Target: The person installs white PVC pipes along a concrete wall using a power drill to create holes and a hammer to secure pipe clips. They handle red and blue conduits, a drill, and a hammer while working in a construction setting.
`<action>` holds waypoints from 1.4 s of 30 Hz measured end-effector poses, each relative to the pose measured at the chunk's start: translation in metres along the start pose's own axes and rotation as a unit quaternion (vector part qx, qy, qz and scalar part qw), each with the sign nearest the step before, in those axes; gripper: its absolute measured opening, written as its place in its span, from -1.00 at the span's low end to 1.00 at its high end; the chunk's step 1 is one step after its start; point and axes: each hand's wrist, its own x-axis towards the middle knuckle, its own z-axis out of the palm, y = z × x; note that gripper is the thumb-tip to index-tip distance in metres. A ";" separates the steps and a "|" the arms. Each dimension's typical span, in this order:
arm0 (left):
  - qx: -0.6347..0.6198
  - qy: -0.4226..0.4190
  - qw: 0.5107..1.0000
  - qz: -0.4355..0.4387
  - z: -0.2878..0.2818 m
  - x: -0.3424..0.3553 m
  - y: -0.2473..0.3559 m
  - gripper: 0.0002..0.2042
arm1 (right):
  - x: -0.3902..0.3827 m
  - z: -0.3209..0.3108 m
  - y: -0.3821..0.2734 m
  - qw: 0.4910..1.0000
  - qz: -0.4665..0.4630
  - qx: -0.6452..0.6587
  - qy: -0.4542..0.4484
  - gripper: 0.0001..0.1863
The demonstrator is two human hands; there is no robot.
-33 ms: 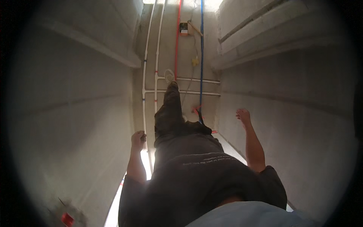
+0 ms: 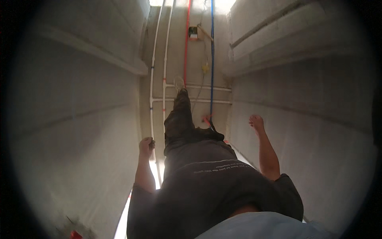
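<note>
1. head view, hands: the left hand [image 2: 147,145] has its grip curled inward, just beside the floor's left edge as seen from above; whether it pinches anything i cannot tell. the right hand [image 2: 256,122] hangs in front of the right wall [image 2: 274,91], its grip loosely spread, with nothing visible in it.
2. head view, nearest things: the outer white pipe [image 2: 151,85] runs along the left edge of the floor [image 2: 221,47], nearest the left hand. the inner white pipe [image 2: 168,40] lies just beside it.
3. head view, risks: the shoe [image 2: 179,82] is at the upper cross pipe [image 2: 221,88], so a low step might catch there or on the lower cross pipe [image 2: 221,102] and loosen a joint. the thin cable [image 2: 203,79] could snag a foot too.
4. head view, count: two hands, one shoe clearly seen, two lengthwise white pipes, two cross pipes, one red pipe [image 2: 186,51], one blue pipe [image 2: 212,59] toward the right edge, one cable, one yellow piece [image 2: 205,68]; toward the far edge, one box [image 2: 193,32] and one stick [image 2: 206,33].
</note>
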 end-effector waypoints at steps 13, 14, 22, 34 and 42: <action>-0.014 0.062 0.994 0.089 0.229 0.189 0.337 -0.86 | 0.208 0.005 -0.276 0.983 0.089 -0.152 -0.050 -0.68; -0.028 0.079 0.992 0.099 0.240 0.193 0.358 -0.86 | 0.230 -0.002 -0.300 0.987 0.057 -0.147 -0.025 -0.67; -0.189 0.300 0.928 0.112 0.280 0.199 0.317 -0.89 | 0.458 0.018 -0.566 0.934 0.004 -0.308 -0.179 -0.60; -0.329 0.289 0.897 -0.063 0.621 0.139 0.192 -0.93 | 0.710 0.130 -0.776 0.857 -0.071 -0.416 -0.296 -0.65; -0.122 0.276 0.919 -0.255 0.623 0.232 0.294 -0.82 | 0.939 0.260 -0.628 0.874 -0.008 -0.385 -0.297 -0.63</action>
